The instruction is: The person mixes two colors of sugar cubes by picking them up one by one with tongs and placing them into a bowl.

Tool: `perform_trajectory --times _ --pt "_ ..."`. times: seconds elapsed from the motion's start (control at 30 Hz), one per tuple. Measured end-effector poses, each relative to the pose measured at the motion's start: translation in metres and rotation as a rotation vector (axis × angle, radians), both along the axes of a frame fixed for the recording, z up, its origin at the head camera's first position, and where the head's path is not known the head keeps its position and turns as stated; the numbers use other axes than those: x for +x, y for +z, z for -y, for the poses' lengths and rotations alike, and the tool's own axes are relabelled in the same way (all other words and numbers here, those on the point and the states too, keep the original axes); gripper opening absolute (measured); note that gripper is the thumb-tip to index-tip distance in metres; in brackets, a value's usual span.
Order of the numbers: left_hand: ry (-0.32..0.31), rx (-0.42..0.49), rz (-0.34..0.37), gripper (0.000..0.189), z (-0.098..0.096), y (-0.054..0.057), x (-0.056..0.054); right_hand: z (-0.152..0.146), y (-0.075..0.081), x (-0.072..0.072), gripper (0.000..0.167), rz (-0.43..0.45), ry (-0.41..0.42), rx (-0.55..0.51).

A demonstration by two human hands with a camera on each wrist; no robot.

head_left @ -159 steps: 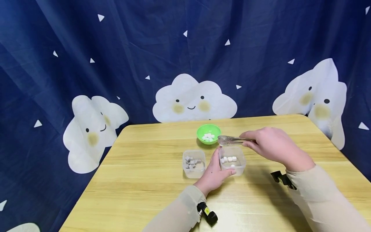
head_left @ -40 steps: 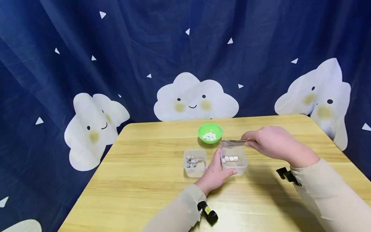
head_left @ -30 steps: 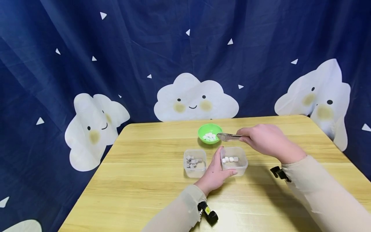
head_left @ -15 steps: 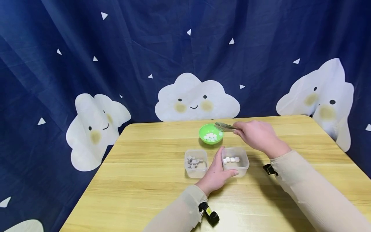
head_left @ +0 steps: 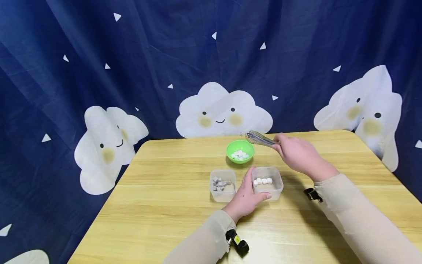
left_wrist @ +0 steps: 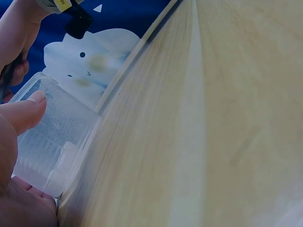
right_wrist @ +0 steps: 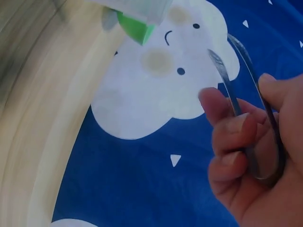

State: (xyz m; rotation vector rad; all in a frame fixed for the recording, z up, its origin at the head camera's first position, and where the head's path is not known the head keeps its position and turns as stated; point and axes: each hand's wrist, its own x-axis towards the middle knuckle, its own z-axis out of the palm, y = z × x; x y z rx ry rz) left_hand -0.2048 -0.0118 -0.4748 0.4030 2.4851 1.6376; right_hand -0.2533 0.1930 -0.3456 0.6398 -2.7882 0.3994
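My right hand (head_left: 298, 154) holds metal tongs (head_left: 258, 138) above and to the right of a green bowl (head_left: 228, 156). In the right wrist view the tips of the tongs (right_wrist: 219, 64) stand apart with nothing between them. Several white cubes (head_left: 240, 154) lie in the bowl. With fingers and thumb around its left side, my left hand (head_left: 244, 200) grips a clear plastic container (head_left: 275, 194) on the table. Several white cubes (head_left: 264, 181) sit in a row inside it. The left wrist view shows the thumb on the container wall (left_wrist: 57, 123).
A second clear plastic container (head_left: 222, 198) with several grey cubes (head_left: 219, 184) stands just left of my left hand. Wooden table (head_left: 158, 205) extends around both containers. A dark blue curtain (head_left: 155, 55) with printed clouds hangs behind the table's far edge.
One white cube left the right-hand container. The tongs carried a white cube to the green bowl and released it there. They then rose and opened; the left hand stayed put.
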Motion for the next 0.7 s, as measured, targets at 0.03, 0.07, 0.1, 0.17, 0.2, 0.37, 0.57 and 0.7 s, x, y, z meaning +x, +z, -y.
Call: perform_trajectory --times 0.03,0.07,0.1,0.17,0.2,0.37,0.57,0.7 --pt "0.0 -0.002 -0.002 0.106 0.0 0.0 0.0 -0.001 0.0 0.001 0.021 0.015 0.003 -0.004" --pt "0.0 -0.002 -0.005 0.106 0.0 0.0 0.0 -0.002 -0.001 0.001 0.024 0.027 0.006 -0.008" --pt "-0.001 -0.001 -0.006 0.106 0.0 0.0 0.0 -0.004 -0.001 0.002 0.027 0.039 0.008 -0.01" --pt "-0.002 -0.004 -0.011 0.106 0.001 0.0 0.0 -0.006 -0.002 0.003 0.033 0.057 0.009 -0.015" --pt "-0.003 -0.005 -0.012 0.106 0.001 0.0 0.0 -0.007 -0.002 0.004 0.035 0.064 0.007 -0.011" --pt "-0.001 0.001 -0.006 0.105 0.001 0.0 0.001 -0.011 -0.002 0.007 0.031 0.065 0.022 0.026" --pt "0.005 0.004 0.001 0.106 0.0 -0.001 0.001 -0.019 0.002 0.015 0.037 0.002 0.135 0.051" --pt "0.002 -0.011 0.007 0.106 0.001 0.0 0.001 -0.025 0.005 0.02 0.035 -0.031 0.2 0.069"
